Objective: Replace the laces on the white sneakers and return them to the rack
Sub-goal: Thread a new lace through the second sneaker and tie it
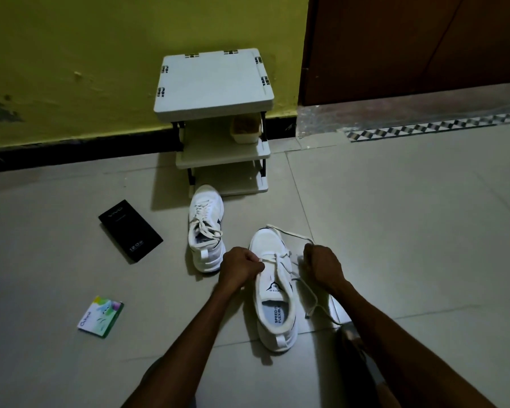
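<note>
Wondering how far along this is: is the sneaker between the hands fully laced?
Partly laced. On the near sneaker the lace crosses only the front eyelets; the rest trails loose on the floor beside it.

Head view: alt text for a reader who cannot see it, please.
A person's left hand and right hand each grip the lace of a partly laced white sneaker on a tiled floor. A second sneaker, laced, stands beyond it before a small white rack; a black box and a green-white packet lie to the left.
</note>
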### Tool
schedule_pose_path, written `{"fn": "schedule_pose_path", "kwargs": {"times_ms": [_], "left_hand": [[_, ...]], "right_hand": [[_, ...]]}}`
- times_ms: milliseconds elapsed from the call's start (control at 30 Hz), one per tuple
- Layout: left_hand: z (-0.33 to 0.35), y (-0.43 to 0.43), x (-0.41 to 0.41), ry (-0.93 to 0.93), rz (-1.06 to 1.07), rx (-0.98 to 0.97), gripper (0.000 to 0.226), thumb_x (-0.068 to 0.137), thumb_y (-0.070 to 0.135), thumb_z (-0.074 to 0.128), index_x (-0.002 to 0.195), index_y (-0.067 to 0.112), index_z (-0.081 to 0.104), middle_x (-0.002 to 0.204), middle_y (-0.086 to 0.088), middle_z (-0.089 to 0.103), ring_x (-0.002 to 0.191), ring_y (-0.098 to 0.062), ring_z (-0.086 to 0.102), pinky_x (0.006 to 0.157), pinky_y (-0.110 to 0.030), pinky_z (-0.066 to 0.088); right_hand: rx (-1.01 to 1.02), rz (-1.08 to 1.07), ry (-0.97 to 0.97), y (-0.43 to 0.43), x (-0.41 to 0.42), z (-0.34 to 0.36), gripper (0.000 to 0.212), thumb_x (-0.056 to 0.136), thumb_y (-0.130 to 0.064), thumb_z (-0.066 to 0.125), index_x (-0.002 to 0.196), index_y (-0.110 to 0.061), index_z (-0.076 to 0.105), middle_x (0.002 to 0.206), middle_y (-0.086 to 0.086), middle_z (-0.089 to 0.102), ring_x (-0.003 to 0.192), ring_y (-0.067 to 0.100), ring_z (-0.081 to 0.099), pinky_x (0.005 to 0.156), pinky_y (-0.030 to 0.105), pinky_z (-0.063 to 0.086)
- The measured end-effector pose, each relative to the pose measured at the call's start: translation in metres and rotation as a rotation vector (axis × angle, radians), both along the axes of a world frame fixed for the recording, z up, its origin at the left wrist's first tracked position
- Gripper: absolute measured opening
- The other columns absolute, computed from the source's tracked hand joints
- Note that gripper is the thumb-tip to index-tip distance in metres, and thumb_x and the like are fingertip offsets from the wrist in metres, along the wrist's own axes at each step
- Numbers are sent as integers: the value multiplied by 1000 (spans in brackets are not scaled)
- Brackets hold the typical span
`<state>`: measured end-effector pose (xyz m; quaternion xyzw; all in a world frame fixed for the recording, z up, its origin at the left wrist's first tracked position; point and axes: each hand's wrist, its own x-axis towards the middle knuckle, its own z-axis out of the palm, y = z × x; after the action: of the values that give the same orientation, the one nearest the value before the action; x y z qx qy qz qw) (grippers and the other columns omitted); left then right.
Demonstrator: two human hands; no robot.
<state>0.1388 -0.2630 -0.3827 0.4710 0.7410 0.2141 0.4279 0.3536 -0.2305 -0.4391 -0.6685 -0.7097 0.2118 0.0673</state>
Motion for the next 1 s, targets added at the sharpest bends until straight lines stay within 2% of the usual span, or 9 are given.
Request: {"fn": "schedule_pose_path", "kwargs": {"times_ms": [33,100,167,300,433,567,700,900,1000], "left_hand": [[-1,0,-1,-20,-1,-1,4,65,13,73,69,14,75,69,-3,74,63,-15,66,71,-35,60],[-4,1,-4,-56,15,-8,13,69,6,73,64,18,75,70,-7,74,65,-18,69,72,-37,61],[-7,1,-7,-91,35,-8,18,70,5,75,62,22,74,72,-8,75,71,-22,71,75,-39,61],[-12,0,-12,-181,63,-50,14,72,4,76,70,17,76,78,-13,75,70,-21,67,78,-43,59],[-13,-2,-15,-248,99,-84,11,75,2,76,72,13,74,82,-22,72,73,-25,63,77,-41,57],[-12,-4,-16,-345,131,-96,13,78,-3,72,72,8,73,79,-22,65,75,-27,57,73,-36,48],[-14,-3,-15,-367,135,-98,10,77,-3,72,75,6,73,79,-22,65,75,-27,58,72,-35,48],[-21,0,-15,-354,109,-122,5,75,4,73,78,6,76,76,-18,69,70,-24,59,69,-33,48],[-17,3,-14,-374,107,-148,10,85,2,61,81,3,70,69,-13,65,51,-13,58,54,-20,48]], "right_hand": [[13,-54,145,2,-4,6,16,87,-6,56,82,-20,62,81,3,67,78,21,63,68,33,51],[39,-76,392,6,-14,20,22,81,-6,65,75,-27,68,72,-6,70,67,9,64,65,24,49],[25,13,449,4,-28,38,16,81,-11,70,77,-26,75,75,-9,73,72,5,66,69,17,48],[20,134,238,-7,-55,53,11,83,-19,64,83,-20,76,85,1,74,80,19,67,71,28,51],[-10,156,54,-15,-72,53,13,77,-14,58,79,-14,71,80,7,69,79,29,66,61,25,44],[-32,167,-9,-17,-82,52,8,82,-18,60,75,-15,60,76,4,52,85,28,64,63,25,35],[-41,155,-17,-14,-87,47,18,83,-26,63,88,-10,69,91,10,65,92,28,64,68,25,38],[20,133,-15,-21,-92,46,20,79,-28,67,82,-9,69,83,7,64,80,26,61,61,25,36],[14,124,-38,-25,-98,48,15,80,-26,66,81,-11,69,74,4,58,69,21,49,56,26,30]]}}
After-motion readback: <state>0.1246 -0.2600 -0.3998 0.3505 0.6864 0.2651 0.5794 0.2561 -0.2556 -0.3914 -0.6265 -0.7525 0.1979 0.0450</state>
